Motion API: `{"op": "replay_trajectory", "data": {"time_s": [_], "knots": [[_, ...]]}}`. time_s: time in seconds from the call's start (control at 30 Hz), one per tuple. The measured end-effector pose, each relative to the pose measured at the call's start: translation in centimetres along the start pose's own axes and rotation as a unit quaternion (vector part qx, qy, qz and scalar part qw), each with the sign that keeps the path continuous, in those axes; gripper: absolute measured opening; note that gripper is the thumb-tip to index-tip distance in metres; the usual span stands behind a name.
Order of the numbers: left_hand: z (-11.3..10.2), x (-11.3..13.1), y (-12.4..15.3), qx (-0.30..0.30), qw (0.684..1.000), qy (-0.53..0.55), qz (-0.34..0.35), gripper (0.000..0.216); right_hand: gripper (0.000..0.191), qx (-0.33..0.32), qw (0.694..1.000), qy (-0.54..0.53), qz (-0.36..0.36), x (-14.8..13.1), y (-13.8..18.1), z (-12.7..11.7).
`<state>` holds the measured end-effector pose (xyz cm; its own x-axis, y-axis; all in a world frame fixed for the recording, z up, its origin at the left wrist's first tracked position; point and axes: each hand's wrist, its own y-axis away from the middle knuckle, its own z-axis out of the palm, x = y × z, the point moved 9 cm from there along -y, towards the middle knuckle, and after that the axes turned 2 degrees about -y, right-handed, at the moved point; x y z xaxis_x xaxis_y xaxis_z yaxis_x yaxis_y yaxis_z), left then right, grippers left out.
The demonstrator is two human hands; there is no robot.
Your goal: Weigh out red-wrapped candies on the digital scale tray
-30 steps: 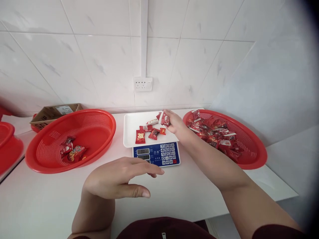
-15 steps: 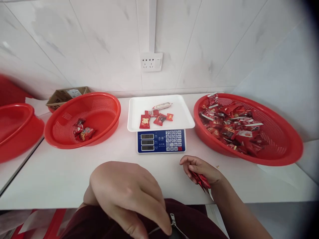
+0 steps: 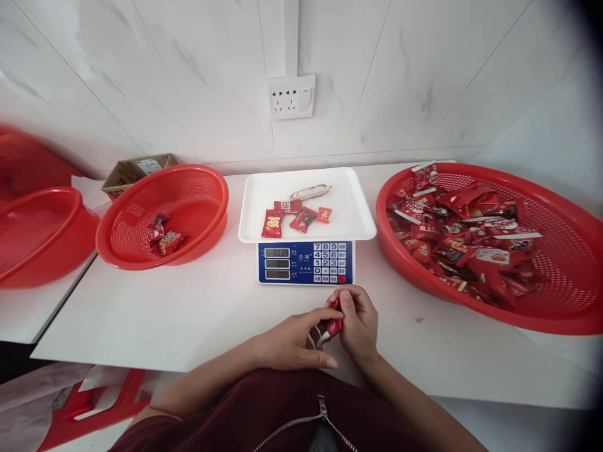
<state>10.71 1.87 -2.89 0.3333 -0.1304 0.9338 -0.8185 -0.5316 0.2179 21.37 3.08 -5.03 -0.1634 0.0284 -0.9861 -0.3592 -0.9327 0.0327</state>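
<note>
My right hand is closed on red-wrapped candies, just in front of the scale; a white part sticks out at their lower end. My left hand reaches in from the left, thumb and fingers apart, its index fingertip against the wrappers. Some of its fingers are hidden behind the candies. Beyond both hands stands a digital scale with a white tray. On that tray lie several red packets and one pale, long wrapped candy.
To the right, a red basket holds many red packets, some with white sticks. A second red basket at left has a few packets. Behind it is a cardboard box; farther left, another red basket. A tiny scrap lies on the table.
My left hand has moved from close to my body forward to the candies. My right hand has shifted left and forward with them, so both hands now meet. The view has tilted slightly.
</note>
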Motion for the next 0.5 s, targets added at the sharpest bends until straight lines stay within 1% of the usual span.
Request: {"op": "replay_trajectory", "data": {"time_s": [0.07,0.13,0.2,0.3,0.4,0.47,0.5], "knots": [[-0.3,0.2,-0.1,0.025,1.0,-0.011,0.008,0.059,0.018,0.0,0.999,0.011,-0.032,-0.3,0.2,-0.3],[-0.8,0.2,-0.3,0.058,0.998,-0.026,0.006,0.044,0.018,-0.017,0.999,0.002,-0.034,-0.1,0.0,-0.5],[-1.3,0.0,-0.7,0.083,0.996,-0.014,-0.01,0.036,0.019,-0.04,0.999,-0.008,-0.03,0.0,-0.3,-0.4],[-2.1,-0.6,-1.1,0.117,0.992,0.045,-0.03,0.034,0.024,-0.07,0.997,-0.004,-0.033,-0.1,-0.5,-0.2],[-3.3,-1.0,-1.0,0.174,0.979,0.097,-0.037,0.037,0.04,-0.099,0.995,-0.001,-0.005,0.4,-0.4,0.4],[-3.7,-1.3,-0.7,0.19,0.975,0.103,-0.044,0.039,0.047,-0.112,0.993,-0.009,0.023,1.0,-0.2,0.7],[-3.9,-1.3,-0.6,0.193,0.976,0.085,-0.044,0.04,0.048,-0.118,0.992,-0.016,0.035,1.3,-0.1,0.9]]}}
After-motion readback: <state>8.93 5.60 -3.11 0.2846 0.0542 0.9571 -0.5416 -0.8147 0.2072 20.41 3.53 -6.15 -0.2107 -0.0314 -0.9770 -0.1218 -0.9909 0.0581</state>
